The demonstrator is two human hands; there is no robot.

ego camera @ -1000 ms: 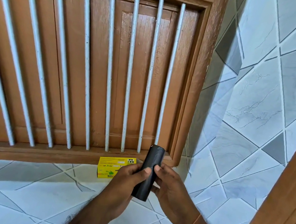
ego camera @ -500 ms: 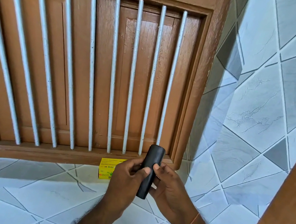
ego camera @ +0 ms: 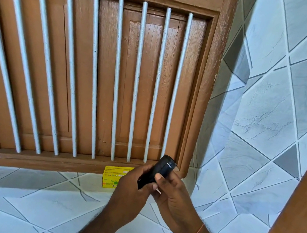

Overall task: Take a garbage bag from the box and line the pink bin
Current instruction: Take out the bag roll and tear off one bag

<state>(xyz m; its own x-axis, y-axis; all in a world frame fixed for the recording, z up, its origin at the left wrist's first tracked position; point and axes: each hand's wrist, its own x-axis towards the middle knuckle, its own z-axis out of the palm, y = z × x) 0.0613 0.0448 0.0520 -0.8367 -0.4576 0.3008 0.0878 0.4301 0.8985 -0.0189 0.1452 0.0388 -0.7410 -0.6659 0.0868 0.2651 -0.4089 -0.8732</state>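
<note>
A black roll of garbage bags (ego camera: 162, 168) is held up in front of me by both hands. My left hand (ego camera: 133, 190) curls round its lower part with the thumb across the front. My right hand (ego camera: 172, 194) grips it from the right, thumb on the roll's side, where a loose edge shows near the top. Behind the hands, the yellow garbage bag box (ego camera: 112, 176) lies on the tiled ledge against the wooden frame, partly hidden by my left hand. The pink bin is not in view.
A brown wooden window frame with several white metal bars (ego camera: 136, 83) and shut shutters fills the wall ahead. Grey-white tiles cover the ledge (ego camera: 20, 202) and the right wall (ego camera: 278, 113). A brown wooden edge (ego camera: 300, 214) stands at the far right.
The roll has tilted and sunk deeper into my hands, so less of it shows. My right thumb has slid onto its side. The view has drifted, shifting the window frame rightward.
</note>
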